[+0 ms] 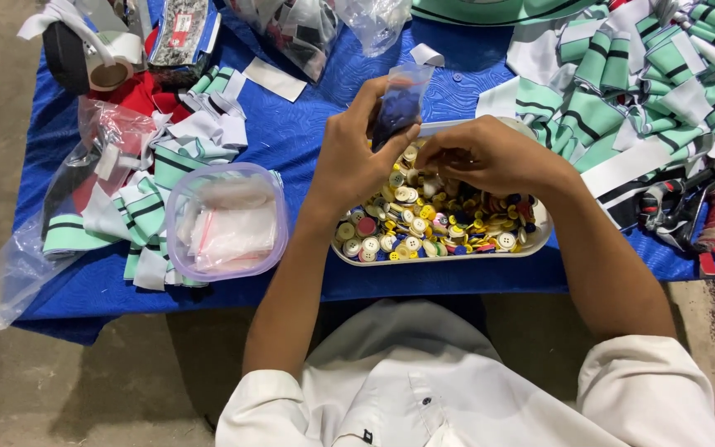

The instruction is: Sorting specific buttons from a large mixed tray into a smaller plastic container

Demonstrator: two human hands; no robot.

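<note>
Holding a small bag (401,99) pinched in your left hand (357,153); your right hand (486,156) rests on buttons (440,219) in the tray (539,236), fingers curled, grip unclear.

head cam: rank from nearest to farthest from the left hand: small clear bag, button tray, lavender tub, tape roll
1. small clear bag, pinched in the left hand itself.
2. button tray, just below and right of the hand.
3. lavender tub, to the left near the table's front edge.
4. tape roll, far left corner at the back.
</note>
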